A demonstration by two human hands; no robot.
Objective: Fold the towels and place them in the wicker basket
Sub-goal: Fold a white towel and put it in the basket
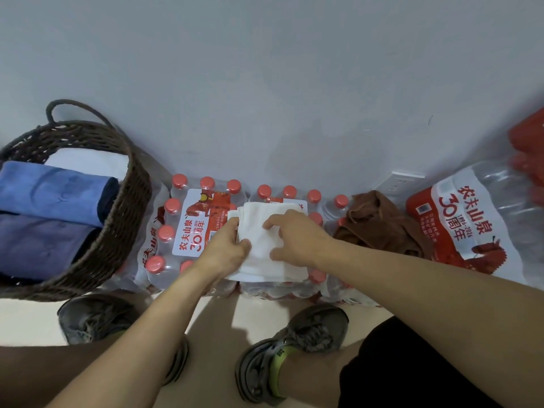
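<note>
A white towel, partly folded, lies on top of shrink-wrapped packs of water bottles. My left hand grips its left edge, thumb on top. My right hand rests on the towel's right side, fingers curled loosely over the cloth. A crumpled brown towel sits on the bottles to the right. The dark wicker basket stands at the left and holds a light blue towel and a darker blue-purple towel, both folded.
A larger pack of water bottles lies at the right, with something red at the frame edge. A white wall socket sits behind the brown towel. My shoes stand on the pale floor close to the packs.
</note>
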